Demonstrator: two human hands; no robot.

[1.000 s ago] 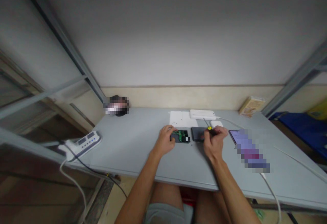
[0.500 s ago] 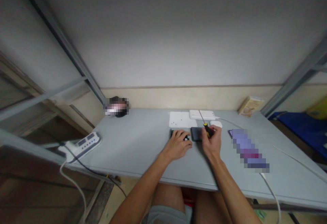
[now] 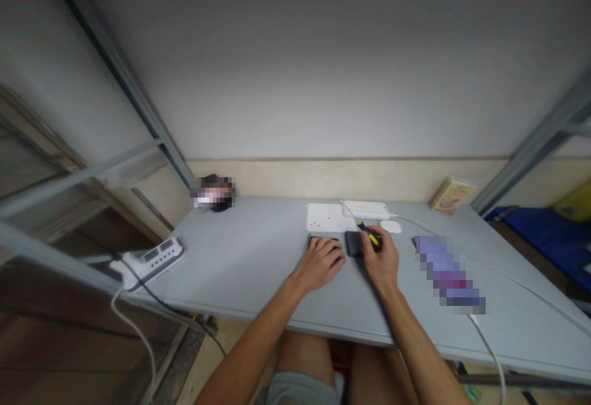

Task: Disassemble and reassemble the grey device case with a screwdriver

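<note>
mid-frame, your right hand point(image 3: 382, 261) clenches the screwdriver point(image 3: 368, 233); a slip could stab your left hand point(image 3: 323, 261) lying on the drive point(image 3: 316, 240), grip unclear.

Our left hand point(image 3: 323, 261) lies palm down over a dark device point(image 3: 318, 240) on the grey table point(image 3: 258, 257). Our right hand point(image 3: 381, 261) grips a yellow-and-black screwdriver point(image 3: 368, 233), its shaft slanting up-left above a dark flat case point(image 3: 353, 245), near a white sheet point(image 3: 323, 215).
</note>
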